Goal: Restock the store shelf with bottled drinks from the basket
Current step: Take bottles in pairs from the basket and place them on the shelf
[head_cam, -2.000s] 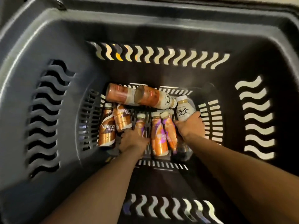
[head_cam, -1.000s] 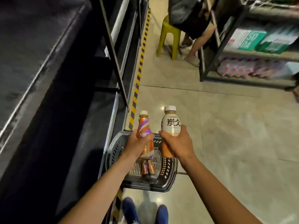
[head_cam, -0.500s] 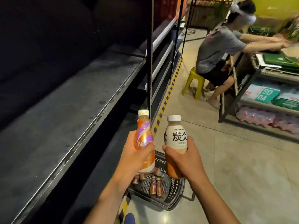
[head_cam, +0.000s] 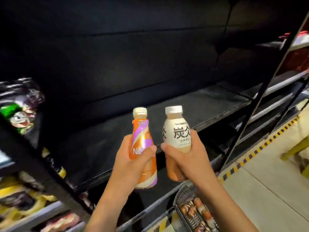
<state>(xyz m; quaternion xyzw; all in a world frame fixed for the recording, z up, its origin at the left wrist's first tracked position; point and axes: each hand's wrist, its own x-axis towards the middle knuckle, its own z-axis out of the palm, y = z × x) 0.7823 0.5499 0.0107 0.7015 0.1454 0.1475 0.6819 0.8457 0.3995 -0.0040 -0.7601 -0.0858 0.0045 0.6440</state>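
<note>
Lifted since 0.5 s ago, orange bottle (head_cam: pixel 142 136) & white bottle (head_cam: pixel 177 129) now front the dark shelf (head_cam: pixel 200 111), not the aisle. We hold both upright, side by side: L hand (head_cam: pixel 132 163) fingers curl round orange, R hand (head_cam: pixel 187 161) round white. Basket (head_cam: pixel 183 194) sits below R forearm.

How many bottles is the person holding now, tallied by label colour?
Orange-and-purple bottle: 1, in the left hand
White-labelled bottle: 1, in the right hand
Total held: 2
Other bottles in the basket: too blurred to count
</note>
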